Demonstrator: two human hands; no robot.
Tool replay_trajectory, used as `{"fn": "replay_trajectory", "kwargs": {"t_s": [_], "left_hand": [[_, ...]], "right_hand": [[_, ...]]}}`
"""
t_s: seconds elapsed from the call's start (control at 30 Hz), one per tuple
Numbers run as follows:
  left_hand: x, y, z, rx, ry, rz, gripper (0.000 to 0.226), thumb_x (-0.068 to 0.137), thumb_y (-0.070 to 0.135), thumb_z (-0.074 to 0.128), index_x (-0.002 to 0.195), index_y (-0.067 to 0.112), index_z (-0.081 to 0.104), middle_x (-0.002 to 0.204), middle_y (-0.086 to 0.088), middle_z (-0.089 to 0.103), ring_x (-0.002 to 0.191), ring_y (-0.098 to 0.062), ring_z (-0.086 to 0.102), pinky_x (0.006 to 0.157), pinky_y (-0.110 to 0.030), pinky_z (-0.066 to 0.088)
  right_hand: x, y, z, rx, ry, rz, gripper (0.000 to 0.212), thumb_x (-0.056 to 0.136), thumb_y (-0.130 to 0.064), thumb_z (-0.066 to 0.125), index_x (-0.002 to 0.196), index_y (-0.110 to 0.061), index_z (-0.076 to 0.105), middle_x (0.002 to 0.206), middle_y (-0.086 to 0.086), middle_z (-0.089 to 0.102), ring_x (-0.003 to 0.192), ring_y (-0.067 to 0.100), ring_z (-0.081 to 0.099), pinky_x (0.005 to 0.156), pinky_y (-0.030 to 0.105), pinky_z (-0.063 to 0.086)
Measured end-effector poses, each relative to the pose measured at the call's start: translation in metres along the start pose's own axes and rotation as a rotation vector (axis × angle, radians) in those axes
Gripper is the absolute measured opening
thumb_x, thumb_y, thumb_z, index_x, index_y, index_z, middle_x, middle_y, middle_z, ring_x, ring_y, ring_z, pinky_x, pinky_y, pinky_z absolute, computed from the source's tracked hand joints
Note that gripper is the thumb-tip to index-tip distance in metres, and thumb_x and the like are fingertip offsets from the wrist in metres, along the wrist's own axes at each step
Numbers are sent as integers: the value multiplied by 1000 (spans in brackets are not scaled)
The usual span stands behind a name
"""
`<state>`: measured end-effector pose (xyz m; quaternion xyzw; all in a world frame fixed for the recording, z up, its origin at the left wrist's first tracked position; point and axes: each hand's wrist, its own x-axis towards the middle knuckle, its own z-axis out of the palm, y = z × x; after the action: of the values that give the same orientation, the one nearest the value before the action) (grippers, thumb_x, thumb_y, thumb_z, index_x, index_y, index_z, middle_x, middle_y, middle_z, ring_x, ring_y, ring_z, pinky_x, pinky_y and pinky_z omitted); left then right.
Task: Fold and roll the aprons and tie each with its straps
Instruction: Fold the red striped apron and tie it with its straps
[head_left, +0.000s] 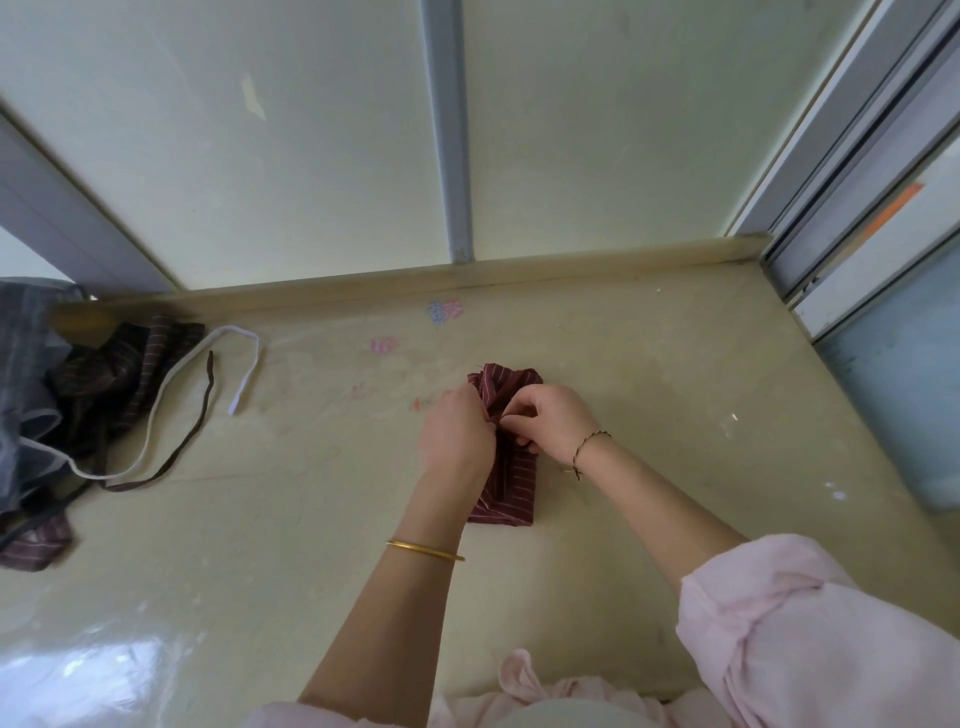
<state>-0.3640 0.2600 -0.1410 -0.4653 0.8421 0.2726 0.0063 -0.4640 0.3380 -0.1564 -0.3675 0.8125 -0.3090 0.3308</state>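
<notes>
Both grips, your left hand (457, 436) and right hand (553, 423), pinch the maroon apron roll (511, 486) at its middle; its long axis runs top-to-bottom at frame centre.

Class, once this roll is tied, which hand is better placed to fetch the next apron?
Left, likely. The left hand is on the side of the roll facing the pile; the right hand would have to cross over.

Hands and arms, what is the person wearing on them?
The left hand and right hand are bare, no gloves. A thin gold bangle circles the left forearm; a dark twisted cord bracelet sits on the right wrist. Pale pink sleeves are pushed up: the right sleeve bunches near the elbow, the left sleeve shows only at the bottom edge.
</notes>
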Motion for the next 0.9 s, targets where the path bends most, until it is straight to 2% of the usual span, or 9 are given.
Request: {"fn": "replay_trajectory", "kwargs": {"t_s": [0.07,0.13,0.23,0.4,0.5,0.57,0.7,0.8,0.9], "left_hand": [[3,8,0,26,-78,-89,13,84,3,63,86,9,52,85,-8,61,85,-26,62,62,-32,43],[4,12,3,37,-92,-137,25,85,2,64,75,10,43,74,-5,53,79,-25,62,57,-31,42],[4,2,12,-74,-31,-168,11,92,11,56,85,6,49,80,-7,60,77,-25,65,61,-34,50],[5,-23,10,-422,-125,-214,17,94,7,52,91,-5,62,70,-15,68,68,-26,70,70,-43,59],[4,-30,3,-568,-173,-267,19,95,3,49,97,-12,60,68,-14,65,71,-25,70,72,-37,59],[5,-32,1,-603,-204,-296,19,96,1,47,100,-14,59,69,-14,63,67,-23,68,66,-29,59],[4,-30,0,-666,-232,-329,19,98,3,44,102,-12,54,73,-12,60,61,-18,64,57,-21,56],[5,-28,0,-739,-256,-407,23,101,3,35,88,-4,53,73,-9,58,62,-18,61,59,-21,54],[4,-28,0,-787,-245,-426,30,99,3,32,77,-1,51,74,-10,60,66,-20,63,71,-29,55]], "right_hand": [[0,-4,2,-108,38,-24,8,88,-20,61,87,-16,68,66,-10,59,64,12,60,69,32,54],[0,-5,3,-126,57,-20,10,88,-20,60,88,-15,69,70,-8,61,70,14,63,72,35,55],[-1,-6,2,-106,29,-1,16,91,-17,56,91,-9,69,71,0,65,60,9,59,70,32,54],[-1,-8,2,-37,1,56,16,92,-12,53,91,-3,66,70,2,61,50,1,52,47,13,44],[2,-8,3,-18,-3,111,16,92,-13,52,90,-8,67,68,0,62,49,8,54,48,15,45],[3,-6,5,39,12,160,15,92,-11,53,89,-9,68,67,-1,62,49,11,55,52,18,47],[6,-5,10,132,65,246,16,92,-10,53,82,-12,65,63,-2,61,43,8,54,41,11,41],[6,-5,13,226,100,318,18,93,-8,52,79,-11,62,60,0,58,30,1,49,37,9,40],[6,-5,14,324,135,369,21,93,-6,53,74,-11,60,59,3,58,34,5,52,43,12,46]]}}
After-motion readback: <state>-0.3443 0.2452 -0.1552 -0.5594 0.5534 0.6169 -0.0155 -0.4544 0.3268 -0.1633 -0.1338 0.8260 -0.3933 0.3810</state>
